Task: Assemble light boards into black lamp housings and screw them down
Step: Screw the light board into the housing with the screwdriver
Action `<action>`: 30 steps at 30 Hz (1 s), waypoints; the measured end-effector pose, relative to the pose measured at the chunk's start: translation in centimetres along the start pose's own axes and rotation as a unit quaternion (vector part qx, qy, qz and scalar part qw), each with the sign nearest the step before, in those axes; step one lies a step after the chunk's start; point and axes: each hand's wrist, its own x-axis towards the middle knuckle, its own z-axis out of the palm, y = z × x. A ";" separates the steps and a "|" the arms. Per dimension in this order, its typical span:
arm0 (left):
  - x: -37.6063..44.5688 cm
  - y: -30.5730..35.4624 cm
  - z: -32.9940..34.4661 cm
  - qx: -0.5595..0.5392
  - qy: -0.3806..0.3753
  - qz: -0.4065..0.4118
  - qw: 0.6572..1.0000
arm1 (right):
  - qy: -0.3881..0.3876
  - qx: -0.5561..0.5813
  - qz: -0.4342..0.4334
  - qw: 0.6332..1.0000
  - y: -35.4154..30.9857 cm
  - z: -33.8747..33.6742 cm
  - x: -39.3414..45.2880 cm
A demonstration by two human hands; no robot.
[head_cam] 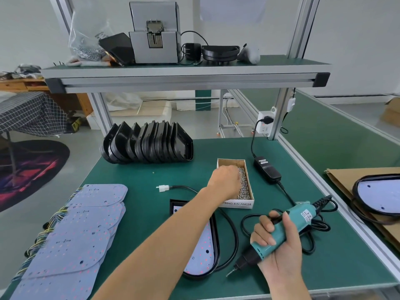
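A black lamp housing (216, 247) with a light board (201, 258) inside lies at the front centre of the green mat, partly hidden by my left forearm. My left hand (225, 180) reaches into the cardboard box (236, 203) of small silver screws (244, 187); its fingertips are hidden among them. My right hand (279, 247) grips a teal electric screwdriver (283, 230), bit pointing down-left beside the housing. A pile of spare light boards (71, 239) lies at front left. A row of empty black housings (147, 144) stands at the back.
The screwdriver's power adapter (267, 168) and coiled cable (311, 226) lie to the right. A white connector (163, 188) on a black lead rests mid-mat. A finished housing (378, 198) sits on cardboard at far right. The shelf above carries a grey screw feeder (154, 33).
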 end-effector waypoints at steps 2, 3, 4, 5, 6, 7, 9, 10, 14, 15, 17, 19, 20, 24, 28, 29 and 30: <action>-2.4 -0.3 -1.3 -0.144 0.042 -0.029 0.988 | 0.011 -0.007 -0.007 1.000 0.0 0.2 0.0; -4.0 -0.5 -1.9 -0.194 0.060 -0.033 0.979 | 0.014 -0.008 -0.010 1.000 0.0 0.4 0.0; -5.8 -0.8 -2.4 -0.228 0.077 -0.033 0.970 | 0.016 -0.005 -0.011 1.000 0.1 0.6 0.1; -7.7 -1.2 -2.8 -0.256 0.089 -0.032 0.962 | 0.016 0.000 -0.012 1.000 0.1 0.8 0.1; -9.6 -1.7 -3.0 -0.277 0.097 -0.034 0.955 | 0.013 0.007 -0.012 1.000 0.1 1.1 0.1; -11.4 -2.3 -3.3 -0.293 0.101 -0.041 0.950 | 0.007 0.014 -0.012 1.000 0.2 1.5 0.1; -14.8 -3.4 -3.6 -0.328 0.110 -0.065 0.936 | -0.003 0.024 -0.011 1.000 0.5 2.5 0.0; -16.3 -3.9 -3.8 -0.349 0.114 -0.077 0.927 | -0.009 0.030 -0.010 0.999 0.6 3.1 -0.1; -20.7 -4.9 -4.2 -0.460 0.125 -0.119 0.871 | -0.036 0.054 -0.005 0.998 1.2 5.8 -0.5; -21.5 -4.9 -4.2 -0.489 0.124 -0.125 0.854 | -0.042 0.058 -0.006 0.997 1.3 6.5 -0.7; -22.8 -4.8 -4.3 -0.546 0.122 -0.125 0.820 | -0.056 0.069 -0.010 0.996 1.5 7.8 -1.0; -23.6 -4.4 -4.2 -0.594 0.123 -0.125 0.785 | -0.063 0.081 -0.015 0.995 1.6 8.8 -1.3; -24.0 -4.2 -4.1 -0.611 0.125 -0.126 0.772 | -0.063 0.085 -0.018 0.994 1.6 9.3 -1.4; -24.7 -3.7 -3.4 -0.660 0.137 -0.135 0.726 | -0.053 0.081 -0.030 0.995 2.1 10.6 -1.7; -24.9 -3.0 -3.0 -0.682 0.159 -0.131 0.702 | -0.041 0.065 -0.036 0.996 2.9 10.9 -2.1; -24.9 -2.9 -2.9 -0.681 0.165 -0.131 0.701 | -0.041 0.063 -0.039 0.996 3.0 11.0 -2.1; -25.0 -2.8 -2.9 -0.678 0.170 -0.129 0.703 | -0.041 0.059 -0.042 0.997 3.1 11.0 -2.2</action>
